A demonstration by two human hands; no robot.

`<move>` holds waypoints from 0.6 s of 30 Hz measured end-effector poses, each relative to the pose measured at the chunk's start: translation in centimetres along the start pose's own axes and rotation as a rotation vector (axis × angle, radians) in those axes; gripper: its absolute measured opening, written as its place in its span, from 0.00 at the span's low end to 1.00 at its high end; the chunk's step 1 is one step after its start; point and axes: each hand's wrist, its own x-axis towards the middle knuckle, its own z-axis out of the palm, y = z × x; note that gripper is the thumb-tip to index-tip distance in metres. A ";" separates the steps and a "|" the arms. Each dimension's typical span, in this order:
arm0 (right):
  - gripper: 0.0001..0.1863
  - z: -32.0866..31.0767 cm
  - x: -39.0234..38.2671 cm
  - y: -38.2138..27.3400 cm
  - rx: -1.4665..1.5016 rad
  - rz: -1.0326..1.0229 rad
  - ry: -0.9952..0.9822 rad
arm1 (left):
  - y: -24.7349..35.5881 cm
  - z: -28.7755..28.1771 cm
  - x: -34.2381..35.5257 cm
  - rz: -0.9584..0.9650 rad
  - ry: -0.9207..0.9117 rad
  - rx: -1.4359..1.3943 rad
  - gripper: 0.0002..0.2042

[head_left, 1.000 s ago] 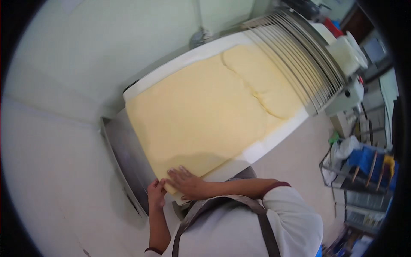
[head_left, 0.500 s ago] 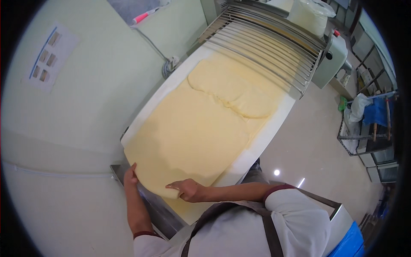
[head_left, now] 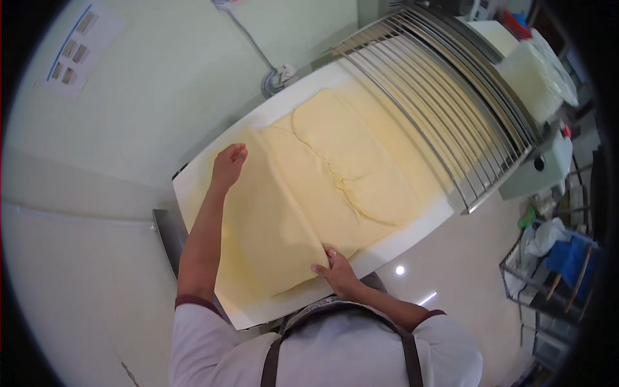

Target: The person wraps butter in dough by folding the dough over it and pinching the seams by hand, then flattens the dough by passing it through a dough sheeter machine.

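Note:
A wide pale yellow dough sheet (head_left: 258,213) lies on the white belt (head_left: 400,242) of a dough sheeter. Its near part is folded over, and the flap's edge slants across the middle. Beyond it, another folded end (head_left: 354,155) meets the sheet along a wavy, wrinkled seam. My left hand (head_left: 229,166) is over the left side of the dough, its fingers curled closed, with no dough visible in them. At the near right end of the flap's edge, my right hand (head_left: 338,274) pinches the dough between thumb and fingers.
A metal bar guard (head_left: 425,103) arches over the belt's far end. A wall (head_left: 129,161) with a coiled cable (head_left: 274,80) runs along the left. Bulging plastic bags (head_left: 535,74) sit beyond the machine, and a rack (head_left: 548,271) stands on the floor at right.
The dough's near end has been lifted and folded away from me over the sheet. My left hand has moved up and away, my right hand to the right. The view has shifted.

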 end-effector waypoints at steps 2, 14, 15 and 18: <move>0.29 -0.2 0.2 0.4 0.019 0.042 0.006 | -3.3 0.5 2.4 0.029 0.128 0.229 0.19; 0.31 -0.1 1.9 -1.9 -0.293 0.290 -0.052 | -3.9 -1.5 11.1 -0.310 -0.240 -0.032 0.24; 0.31 0.1 2.3 -2.0 -0.312 0.307 -0.057 | -4.4 -1.8 11.3 -0.324 -0.229 -0.051 0.24; 0.33 0.5 2.7 -2.5 -0.479 0.266 -0.051 | -0.9 0.4 9.6 -0.227 -0.085 0.394 0.36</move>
